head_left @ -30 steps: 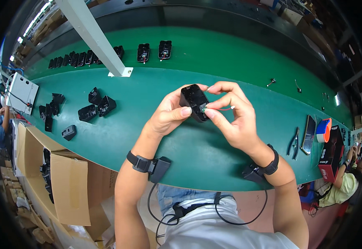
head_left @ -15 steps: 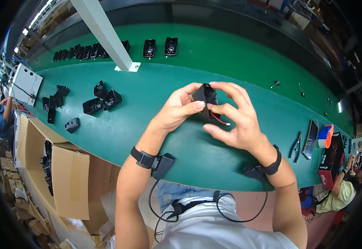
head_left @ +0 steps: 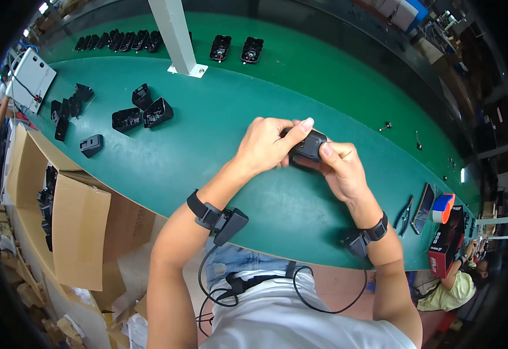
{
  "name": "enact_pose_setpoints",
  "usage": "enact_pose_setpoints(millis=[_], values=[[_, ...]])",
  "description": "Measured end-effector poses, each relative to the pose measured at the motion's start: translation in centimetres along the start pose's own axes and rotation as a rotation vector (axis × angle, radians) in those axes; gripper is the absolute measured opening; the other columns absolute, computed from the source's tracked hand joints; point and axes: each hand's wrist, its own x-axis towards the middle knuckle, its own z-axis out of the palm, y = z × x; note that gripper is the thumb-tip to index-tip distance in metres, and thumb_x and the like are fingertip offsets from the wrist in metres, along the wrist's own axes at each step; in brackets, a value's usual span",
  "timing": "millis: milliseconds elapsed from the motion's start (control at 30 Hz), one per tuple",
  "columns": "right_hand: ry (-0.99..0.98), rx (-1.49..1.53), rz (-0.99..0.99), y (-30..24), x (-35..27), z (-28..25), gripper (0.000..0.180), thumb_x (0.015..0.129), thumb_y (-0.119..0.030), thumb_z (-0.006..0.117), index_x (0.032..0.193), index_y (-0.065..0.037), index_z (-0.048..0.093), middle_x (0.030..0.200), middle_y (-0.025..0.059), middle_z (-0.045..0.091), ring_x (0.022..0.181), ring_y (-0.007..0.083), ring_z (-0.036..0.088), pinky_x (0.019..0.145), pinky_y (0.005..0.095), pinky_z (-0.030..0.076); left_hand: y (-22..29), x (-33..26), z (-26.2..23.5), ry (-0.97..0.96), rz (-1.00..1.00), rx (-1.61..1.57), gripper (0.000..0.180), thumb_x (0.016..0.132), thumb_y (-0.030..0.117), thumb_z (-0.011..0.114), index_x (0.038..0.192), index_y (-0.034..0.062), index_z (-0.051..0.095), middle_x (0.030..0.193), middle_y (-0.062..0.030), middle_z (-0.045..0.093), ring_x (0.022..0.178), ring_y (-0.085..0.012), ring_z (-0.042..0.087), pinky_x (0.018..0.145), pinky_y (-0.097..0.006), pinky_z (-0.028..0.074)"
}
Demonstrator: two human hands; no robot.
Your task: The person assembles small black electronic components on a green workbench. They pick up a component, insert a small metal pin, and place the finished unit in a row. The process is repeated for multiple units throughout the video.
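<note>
the left hand [head_left: 266, 145] pinches the black housing [head_left: 310, 148] at nine o'clock, thumb [head_left: 298, 132] on top; the right hand [head_left: 345, 170] pinches it at four o'clock.

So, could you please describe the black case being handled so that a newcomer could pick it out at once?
Above the green table, beyond the white shirt, find the left hand and the right hand. The black case is between them, gripped by both. Unlike the three black cases lying together on its left, it is being held.
</note>
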Motion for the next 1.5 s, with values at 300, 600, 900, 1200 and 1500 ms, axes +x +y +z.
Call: enact_pose_setpoints(millis=[300, 600, 900, 1200, 1500], values=[[0.103, 0.361, 0.147, 2.6, 0.4, 0.9, 0.039, 0.098, -0.03, 0.061, 0.125, -0.001, 0.06, 0.125, 0.0136, 0.062, 0.123, 0.0279, 0.056, 0.105, 0.0497, 0.045, 0.4, -0.7, 0.0, 0.263, 0.099, 0.551, 0.05, 0.095, 0.05, 0.055, 0.091, 0.0018, 0.067, 0.063, -0.0171, 0.064, 0.056, -0.0364, 0.064, 0.053, -0.044, 0.051], [0.238, -1.418, -0.726, -0.7, 13.6, -1.7, 0.03, 0.082, -0.026, 0.076, 0.099, -0.001, 0.076, 0.131, 0.0156, 0.06, 0.106, 0.0341, 0.066, 0.094, 0.0374, 0.05, 12.8, -13.4, -7.5, -0.042, 0.928, -0.659, 0.017, 0.087, 0.013, 0.068, 0.096, -0.0003, 0.065, 0.089, -0.0099, 0.067, 0.078, -0.0208, 0.064, 0.071, -0.032, 0.051], [0.325, -1.72, -0.486, -1.0, 22.1, -5.8, 0.032, 0.077, -0.033, 0.077, 0.096, -0.008, 0.078, 0.138, 0.0182, 0.056, 0.113, 0.0377, 0.06, 0.098, 0.0438, 0.049, 15.3, -17.6, -4.7, -0.202, 1.148, -0.887, 0.019, 0.088, 0.014, 0.066, 0.101, -0.0001, 0.064, 0.095, -0.0112, 0.065, 0.084, -0.0219, 0.061, 0.075, -0.033, 0.049], [0.248, -1.534, -0.673, -3.4, 16.0, -4.5, 0.047, 0.083, -0.039, 0.072, 0.117, -0.008, 0.069, 0.145, 0.0228, 0.047, 0.129, 0.0381, 0.051, 0.105, 0.0445, 0.042, 12.3, -19.5, -4.7, -0.098, 1.072, -0.946, 0.022, 0.089, 0.016, 0.064, 0.105, 0.0001, 0.062, 0.101, -0.0124, 0.063, 0.091, -0.0231, 0.059, 0.079, -0.034, 0.047], [0.077, -0.959, -0.685, -5.9, 3.4, 3.6, 0.039, 0.089, -0.018, 0.065, 0.123, -0.001, 0.065, 0.147, 0.0153, 0.046, 0.135, 0.0266, 0.046, 0.11, 0.0449, 0.036, 13.7, -20.8, -4.3, -0.079, 1.097, -0.916, 0.026, 0.09, 0.017, 0.062, 0.11, 0.0003, 0.06, 0.107, -0.0137, 0.06, 0.097, -0.0243, 0.057, 0.084, -0.035, 0.046]])
